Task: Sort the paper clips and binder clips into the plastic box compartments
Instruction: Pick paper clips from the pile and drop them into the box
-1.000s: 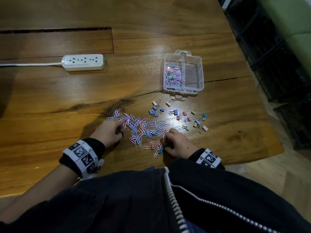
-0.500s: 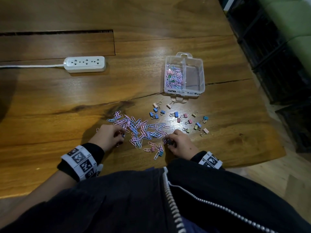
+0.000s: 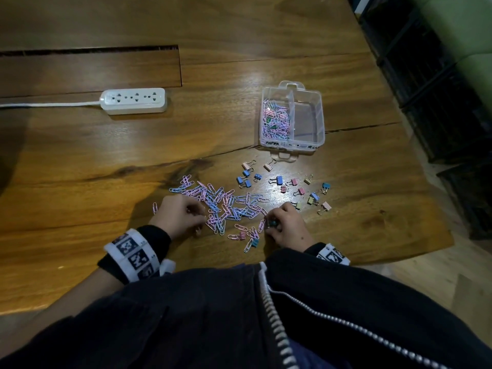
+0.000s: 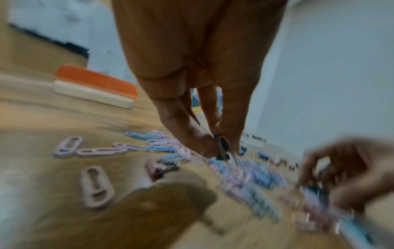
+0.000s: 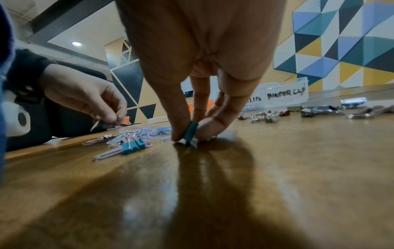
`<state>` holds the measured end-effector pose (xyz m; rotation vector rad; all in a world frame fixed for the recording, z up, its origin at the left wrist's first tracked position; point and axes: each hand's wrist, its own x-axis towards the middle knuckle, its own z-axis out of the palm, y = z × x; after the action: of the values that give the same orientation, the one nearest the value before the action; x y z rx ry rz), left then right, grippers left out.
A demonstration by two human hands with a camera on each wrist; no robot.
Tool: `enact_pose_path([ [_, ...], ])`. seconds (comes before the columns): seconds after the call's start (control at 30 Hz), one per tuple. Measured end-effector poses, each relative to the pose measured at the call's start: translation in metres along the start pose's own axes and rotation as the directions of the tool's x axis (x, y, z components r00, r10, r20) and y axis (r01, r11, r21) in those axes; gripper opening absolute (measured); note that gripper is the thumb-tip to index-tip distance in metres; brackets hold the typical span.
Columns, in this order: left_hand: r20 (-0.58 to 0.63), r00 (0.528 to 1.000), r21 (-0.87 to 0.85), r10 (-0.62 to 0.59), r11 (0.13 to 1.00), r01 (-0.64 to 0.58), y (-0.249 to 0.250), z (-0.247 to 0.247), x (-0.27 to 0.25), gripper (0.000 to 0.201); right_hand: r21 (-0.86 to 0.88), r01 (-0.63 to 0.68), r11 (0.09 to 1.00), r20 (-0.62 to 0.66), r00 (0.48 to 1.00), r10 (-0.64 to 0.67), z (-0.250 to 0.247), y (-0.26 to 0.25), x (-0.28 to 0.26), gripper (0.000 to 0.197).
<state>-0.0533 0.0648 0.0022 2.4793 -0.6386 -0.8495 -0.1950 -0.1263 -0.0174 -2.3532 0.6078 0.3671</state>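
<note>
A pile of pink and blue paper clips [image 3: 229, 206] lies on the wooden table [image 3: 80, 161]. My left hand [image 3: 198, 213] is at the pile's left side and pinches a dark teal binder clip [image 4: 222, 150] between thumb and fingers. My right hand [image 3: 271, 225] is at the pile's near right and pinches a teal binder clip [image 5: 190, 133] that touches the table. Several loose binder clips [image 3: 298, 187] lie to the right of the pile. Beyond them stands the clear plastic box [image 3: 320, 121], with paper clips in its left compartment.
A white power strip [image 3: 133, 100] with its cord lies at the back left. Another teal binder clip [image 5: 132, 147] and a pink one [image 3: 241, 235] lie among stray paper clips near my right hand. The table's edge [image 3: 426, 235] runs close on the right.
Both hands have shifted only slightly at the near side of the pile. The box and the loose clips lie as before.
</note>
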Motion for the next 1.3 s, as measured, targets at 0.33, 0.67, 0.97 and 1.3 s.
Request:
enact_pose_path([
  [0.33,-0.012,0.998,-0.606,-0.057,0.794,0.038,0.078,-0.019,0.079,0.024,0.050,-0.025,0.998,0.003,1.000,0.025,-0.004,0.008,-0.002,0.013],
  [0.67,0.079,0.994,0.249,0.071,0.964,-0.088,0.037,-0.026,0.043,0.012,0.527,-0.095,0.845,-0.039,0.990,0.136,-0.042,0.006,0.029,0.022],
  [0.97,0.153,0.988,0.367,0.029,0.926,-0.084,-0.016,0.000,0.004,0.013,0.500,-0.096,0.861,-0.139,0.972,0.189,-0.039,-0.009,0.036,0.013],
  [1.3,-0.052,0.994,-0.199,0.101,0.974,-0.109,0.020,-0.008,0.018,0.014,-0.208,0.294,0.933,0.259,0.936,-0.237,0.013,-0.021,0.006,0.043],
])
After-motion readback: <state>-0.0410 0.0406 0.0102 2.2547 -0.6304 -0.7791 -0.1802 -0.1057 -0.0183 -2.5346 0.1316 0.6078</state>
